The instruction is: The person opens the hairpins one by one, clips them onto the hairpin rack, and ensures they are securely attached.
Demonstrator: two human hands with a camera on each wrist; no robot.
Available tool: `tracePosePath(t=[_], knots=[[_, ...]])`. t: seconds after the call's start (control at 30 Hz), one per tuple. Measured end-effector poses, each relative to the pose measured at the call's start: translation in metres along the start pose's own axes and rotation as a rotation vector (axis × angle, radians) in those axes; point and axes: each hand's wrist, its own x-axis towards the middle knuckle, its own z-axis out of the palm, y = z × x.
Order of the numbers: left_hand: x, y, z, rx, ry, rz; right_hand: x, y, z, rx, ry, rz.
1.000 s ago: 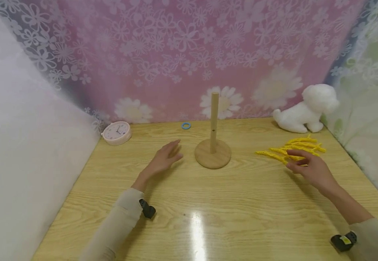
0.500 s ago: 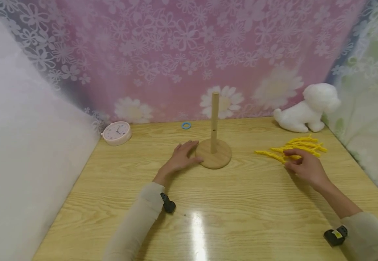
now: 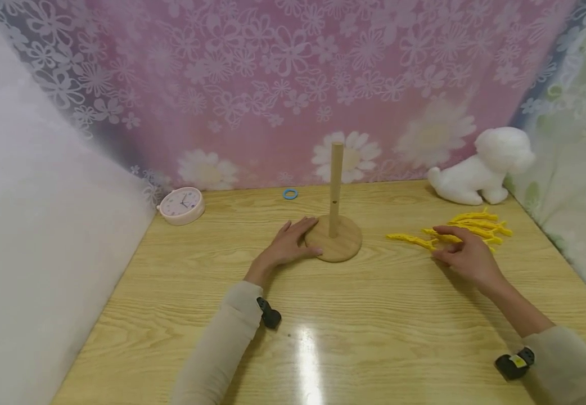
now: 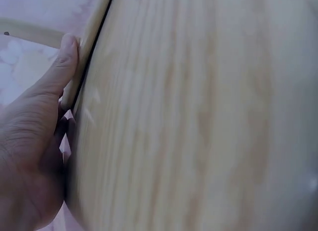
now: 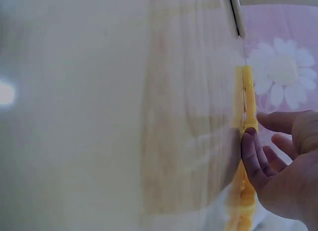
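In the head view my left hand (image 3: 293, 243) lies at the left rim of the wooden stand (image 3: 348, 241), a round base with an upright post. Its fingers are spread along the rim, and the thumb tip is on the base. In the left wrist view the thumb (image 4: 62, 62) touches the edge of the disc. Several yellow branch-shaped pieces (image 3: 482, 228) lie at the right. With thumb and fingertips my right hand (image 3: 470, 259) pinches the end of the leftmost yellow branch (image 3: 409, 240), which lies low along the table. The other fingers are partly hidden.
A pink round clock (image 3: 181, 206) sits at the back left of the wooden table (image 3: 374, 337). A blue ring (image 3: 290, 194) lies near the back edge, left of the post. At the back right is a white plush dog (image 3: 475, 169). A flowered curtain (image 3: 252, 101) hangs behind.
My left hand has moved right, from beside the stand to its base. My right hand has shifted left, and the leftmost yellow branch has slid left with it, away from the others.
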Motion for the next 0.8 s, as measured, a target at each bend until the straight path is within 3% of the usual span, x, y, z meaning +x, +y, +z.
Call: tracePosePath(t=[0.5,0.8], knots=[[0.003,0.001,0.0,-0.046,-0.003,-0.016,0.007,0.002,0.012,-0.1,-0.015,0.008],[0.0,0.001,-0.001,-0.069,-0.004,-0.023,0.004,-0.004,0.015,-0.071,0.015,0.008]])
